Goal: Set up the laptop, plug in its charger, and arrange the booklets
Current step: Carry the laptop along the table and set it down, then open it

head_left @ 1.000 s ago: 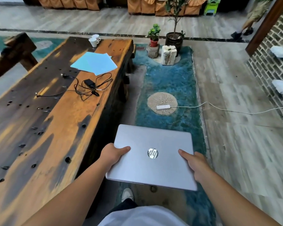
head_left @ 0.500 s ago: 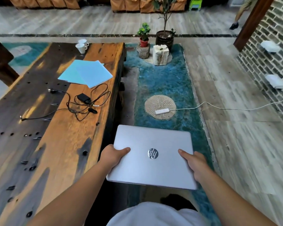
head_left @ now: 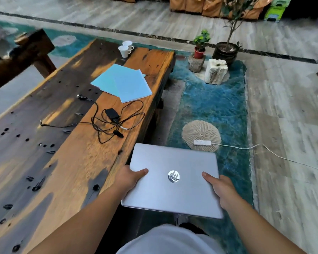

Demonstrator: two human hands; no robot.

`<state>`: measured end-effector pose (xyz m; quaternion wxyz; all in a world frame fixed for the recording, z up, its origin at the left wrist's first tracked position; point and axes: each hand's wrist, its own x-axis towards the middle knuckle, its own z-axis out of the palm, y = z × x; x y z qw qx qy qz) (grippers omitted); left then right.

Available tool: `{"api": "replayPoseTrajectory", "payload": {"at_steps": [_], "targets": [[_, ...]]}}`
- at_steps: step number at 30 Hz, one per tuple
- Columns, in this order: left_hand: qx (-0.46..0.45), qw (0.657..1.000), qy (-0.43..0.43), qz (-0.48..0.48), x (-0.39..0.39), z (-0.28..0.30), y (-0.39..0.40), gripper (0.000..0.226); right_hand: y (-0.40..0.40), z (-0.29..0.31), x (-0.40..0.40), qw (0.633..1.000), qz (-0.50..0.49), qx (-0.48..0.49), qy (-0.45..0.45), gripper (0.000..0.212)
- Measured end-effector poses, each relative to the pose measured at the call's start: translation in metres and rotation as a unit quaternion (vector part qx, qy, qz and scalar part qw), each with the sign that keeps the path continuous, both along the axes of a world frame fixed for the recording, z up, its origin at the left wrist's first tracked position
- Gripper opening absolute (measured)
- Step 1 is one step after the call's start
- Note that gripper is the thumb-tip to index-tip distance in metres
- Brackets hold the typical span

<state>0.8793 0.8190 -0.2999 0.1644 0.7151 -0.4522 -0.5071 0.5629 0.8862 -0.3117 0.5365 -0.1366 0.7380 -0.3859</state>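
Closed silver laptop (head_left: pixel 173 180), logo up, held in the air at the near right edge of the wooden table (head_left: pixel 68 162), its left corner over the table edge, the rest over the teal rug (head_left: pixel 217 110). Left hand (head_left: pixel 128 178) grips the laptop's left side, thumb lying on the lid; right hand (head_left: pixel 218 186) grips the right side the same way. Fingers below the lid are hidden.

On the table, farther off: black charger (head_left: pixel 112 114) with its cable in loose loops, one lead trailing left toward the dark part of the top. Just beyond it, light blue booklets (head_left: pixel 123 82) fanned and overlapping; count unclear, perhaps three. Two white cups (head_left: pixel 126 48) side by side near the table's far end.

On the rug: white power strip (head_left: pixel 202 143) lying on a round woven mat (head_left: pixel 201 134), its white cord running right across the floor. Beyond, two potted plants (head_left: pixel 226 46) and a pale stone block (head_left: pixel 216 71).
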Motion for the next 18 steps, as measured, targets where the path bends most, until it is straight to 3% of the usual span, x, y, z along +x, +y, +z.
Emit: {"api": "replayPoseTrajectory", "payload": {"at_steps": [9, 18], "targets": [[0.0, 0.968, 0.03, 0.249, 0.022, 0.004, -0.025, 0.041, -0.182, 0.022, 0.031, 0.966, 0.257, -0.007, 0.014, 0.037], [-0.002, 0.858, 0.036, 0.513, 0.083, -0.005, 0.017, 0.047, -0.283, 0.022, 0.185, 0.869, 0.493, -0.016, 0.034, 0.036]]}}
